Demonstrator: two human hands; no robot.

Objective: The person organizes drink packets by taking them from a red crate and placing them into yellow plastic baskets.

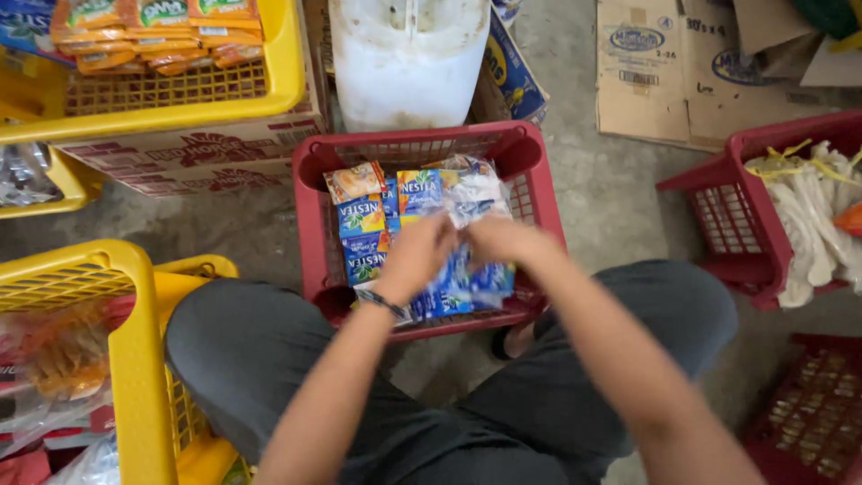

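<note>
A clear bag of blue packets (pixel 467 269) sits in the middle of the picture, over a red basket (pixel 530 148). Both hands are on it. The left hand (pixel 415 256) is closed around the left side of the bag, with its fingers curled over the top edge. The right hand (pixel 505 241) is closed on the right side of the bag, and its fingers pinch the shiny plastic. The two hands are just beside each other, almost touching. A dark band (pixel 382 304) goes around the left wrist.

More small packets (pixel 361 220) lie in the red basket, on the left side. Some are blue and one at the far end is orange. The basket stands on the grey floor (pixel 611 198), between the person's knees, which are in dark grey trousers (pixel 242 350).

Just behind the basket, on the far side, stands a big white tub (pixel 409 63). To the far left is a yellow basket (pixel 269 90) with orange packets in it, sitting on a cardboard box (pixel 206 153). Another yellow basket (pixel 135 341) stands near on the left. On the right is a second red basket (pixel 718 198) holding white bags (pixel 808 216). Flat cardboard (pixel 664 81) lies on the floor at the far right
</note>
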